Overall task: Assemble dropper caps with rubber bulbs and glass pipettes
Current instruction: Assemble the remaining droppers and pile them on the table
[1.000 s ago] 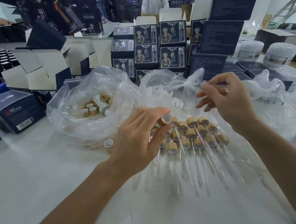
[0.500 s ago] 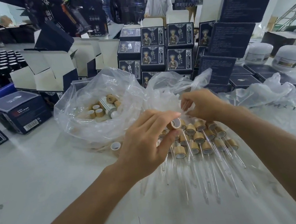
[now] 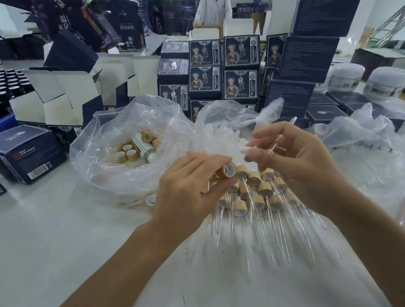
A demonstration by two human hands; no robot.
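Note:
My left hand pinches a bamboo dropper cap between thumb and fingers, its white inside facing right. My right hand is raised just right of it, gripping a white rubber bulb at its fingertips and a thin glass pipette across its fingers. Below both hands lies a pile of assembled droppers, bamboo caps at the top, glass pipettes fanned toward me. A clear bag at the left holds loose bamboo caps. A second clear bag behind my hands holds white bulbs.
One loose cap lies on the white table by the left bag. Dark printed boxes are stacked behind the bags, open cartons at the left, white jars at the right. A person in white stands far back.
My right hand dipped into the bulb bag, then rose back out with a white bulb at its fingertips. My left hand kept holding the cap in about the same place.

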